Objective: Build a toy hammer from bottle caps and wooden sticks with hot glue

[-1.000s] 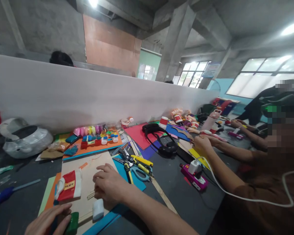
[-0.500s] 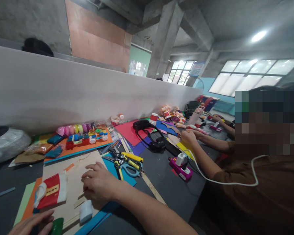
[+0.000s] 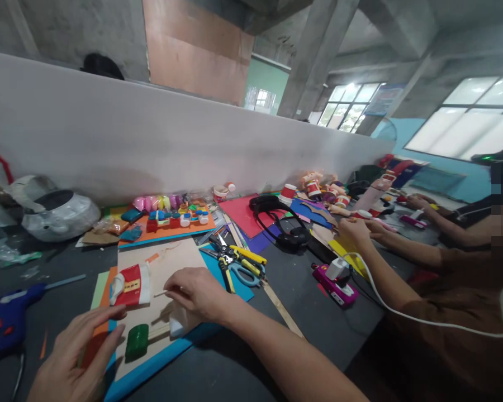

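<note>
My right hand pinches a thin wooden stick over a beige board. Just under that hand lies a white block joined by wooden sticks to a green block. A red-and-white paper piece lies on the board to the left of the stick. My left hand is at the bottom left with its fingers spread, holding nothing, on the orange and blue sheets beside the green block.
Yellow-handled pliers and blue scissors lie right of the board. A blue glue gun lies at far left. An orange sheet with bottle caps and a black headset sit behind. A co-worker's hands work at right, near a pink tool.
My left hand has come off the green block and opened beside it. My right hand has lifted slightly and now pinches a thin stick. The view has swung back to the left.
</note>
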### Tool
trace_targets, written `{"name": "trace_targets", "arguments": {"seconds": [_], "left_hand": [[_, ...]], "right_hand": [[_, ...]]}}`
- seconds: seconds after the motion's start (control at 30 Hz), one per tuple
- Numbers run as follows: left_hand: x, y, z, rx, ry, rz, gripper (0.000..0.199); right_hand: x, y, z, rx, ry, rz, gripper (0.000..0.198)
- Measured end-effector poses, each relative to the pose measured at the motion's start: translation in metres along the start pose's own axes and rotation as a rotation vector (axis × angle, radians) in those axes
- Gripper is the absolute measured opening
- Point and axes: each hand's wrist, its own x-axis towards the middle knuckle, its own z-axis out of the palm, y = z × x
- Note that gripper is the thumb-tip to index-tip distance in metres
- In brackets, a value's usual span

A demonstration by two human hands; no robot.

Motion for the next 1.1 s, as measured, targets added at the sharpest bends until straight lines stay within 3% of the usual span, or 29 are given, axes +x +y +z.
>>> {"name": "trace_targets", "arguments": {"seconds": [0.13, 0.27, 0.37, 0.47, 0.67, 0.83, 0.97, 1.1], "left_hand": [[0.001, 0.013, -0.005, 0.002, -0.022, 0.043, 0.036], [0.001, 0.021, -0.002, 0.044, -0.024, 0.224, 0.033], [0.002, 0.021, 0.000, 0.033, -0.007, 0.373, 0.027], [0.003, 0.018, 0.001, 0.022, 0.031, 0.425, 0.024], [0.011, 0.029, -0.009, 0.047, 0.025, 0.358, 0.027], [0.026, 0.055, -0.030, 0.133, -0.093, 0.222, 0.033], [0.039, 0.060, -0.033, 0.202, -0.194, 0.141, 0.027], [0.049, 0.061, -0.023, 0.229, -0.269, 0.159, 0.018]], "right_hand": [[-0.001, -0.020, -0.009, 0.090, -0.028, -0.054, 0.014], [-0.003, -0.038, -0.014, 0.224, -0.090, -0.095, 0.014], [-0.004, -0.046, -0.015, 0.279, -0.111, -0.052, 0.015], [-0.005, -0.049, -0.014, 0.300, -0.087, 0.010, 0.014], [-0.004, -0.038, -0.010, 0.304, 0.026, 0.011, 0.014], [-0.005, -0.007, -0.010, 0.195, 0.143, 0.119, 0.017], [-0.003, 0.013, -0.002, 0.136, 0.050, 0.043, 0.008], [0.000, 0.013, 0.004, 0.088, -0.056, -0.059, 0.005]]}}
